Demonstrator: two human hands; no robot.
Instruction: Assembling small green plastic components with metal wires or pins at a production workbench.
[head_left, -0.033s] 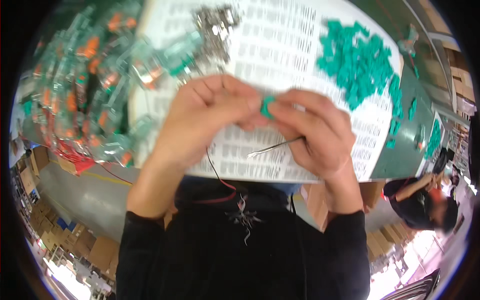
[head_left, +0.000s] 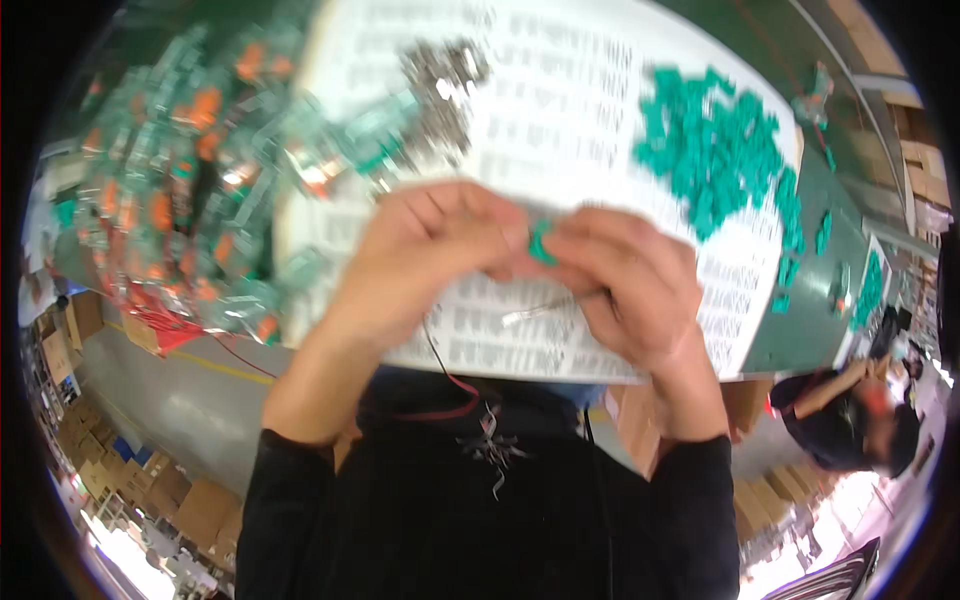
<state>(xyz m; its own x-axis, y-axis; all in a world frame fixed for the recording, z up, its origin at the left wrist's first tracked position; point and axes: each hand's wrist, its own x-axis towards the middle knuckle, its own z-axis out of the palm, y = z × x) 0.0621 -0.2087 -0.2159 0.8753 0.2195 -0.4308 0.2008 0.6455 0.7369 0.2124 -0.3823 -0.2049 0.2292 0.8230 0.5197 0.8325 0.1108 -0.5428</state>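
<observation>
Over the printed white sheet, my two hands meet fingertip to fingertip around a small green plastic piece [head_left: 541, 242]. My left hand [head_left: 435, 245] is closed in a pinch at its left side, and a thin dark red and black wire [head_left: 452, 374] hangs below that hand. My right hand [head_left: 635, 275] pinches the piece from the right. A slim metal tool [head_left: 540, 312] sticks out leftward from under the right fingers, its tip blurred. Fingertips hide most of the green piece.
A heap of green plastic pieces [head_left: 710, 145] lies on the printed sheet [head_left: 560, 120] at right. Small silvery metal parts [head_left: 440, 90] are piled at the top. Clear-wrapped orange and green assemblies [head_left: 180, 190] crowd the left. Another person [head_left: 845, 415] is at far right.
The whole scene sits slightly lower in the picture, the left side also shifted right. Both hands keep the same pinch on the green piece.
</observation>
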